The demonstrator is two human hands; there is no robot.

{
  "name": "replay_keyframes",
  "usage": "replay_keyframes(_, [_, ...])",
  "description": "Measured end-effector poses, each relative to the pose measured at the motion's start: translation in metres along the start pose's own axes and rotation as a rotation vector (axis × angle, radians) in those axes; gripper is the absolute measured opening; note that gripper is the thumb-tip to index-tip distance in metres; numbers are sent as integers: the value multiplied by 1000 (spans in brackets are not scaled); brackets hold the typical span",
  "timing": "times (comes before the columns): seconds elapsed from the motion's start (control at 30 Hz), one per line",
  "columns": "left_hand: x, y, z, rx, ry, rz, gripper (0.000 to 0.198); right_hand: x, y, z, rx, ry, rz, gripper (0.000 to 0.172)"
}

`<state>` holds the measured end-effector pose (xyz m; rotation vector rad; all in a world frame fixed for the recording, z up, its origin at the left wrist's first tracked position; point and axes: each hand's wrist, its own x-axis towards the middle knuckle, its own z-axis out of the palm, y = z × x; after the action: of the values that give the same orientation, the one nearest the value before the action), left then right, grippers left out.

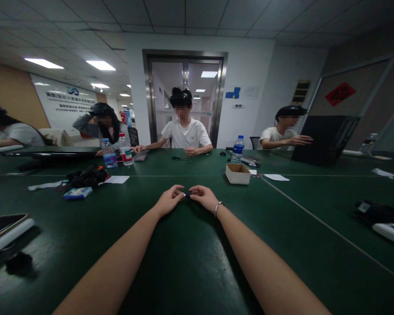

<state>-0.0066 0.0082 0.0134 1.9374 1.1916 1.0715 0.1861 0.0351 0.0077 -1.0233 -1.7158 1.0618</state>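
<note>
Both my hands meet in the middle of the green table (177, 262), fingers curled towards each other. Between their fingertips is a small dark object (187, 195) with a shiny end on its left side; it is too small to name. My left hand (169, 201) pinches the shiny end. The dark end is between the thumb and fingers of my right hand (205, 199), whose wrist wears a metal bangle (218, 208).
An open cardboard box (237, 176) and a water bottle (238, 148) stand ahead to the right. Bottles (110, 155), black cables (85, 177) and a blue-and-white packet (78, 193) are at left. Across the table sits a person (187, 133); others sit on either side.
</note>
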Motion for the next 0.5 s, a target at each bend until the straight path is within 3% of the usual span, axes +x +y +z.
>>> replay_keyframes(0.1, [-4,7,0,60,24,82,51,1,1,1,14,3,-1,30])
replay_keyframes(0.2, [-7,14,0,105,17,126,45,1,1,1,13,-1,-4,30])
replay_keyframes(0.37, [-7,17,-1,90,-2,32,33,-1,-3,-1,-6,-3,-6,29])
replay_keyframes(0.5, [-5,14,0,52,22,9,37,-3,-5,-1,2,-11,-2,28])
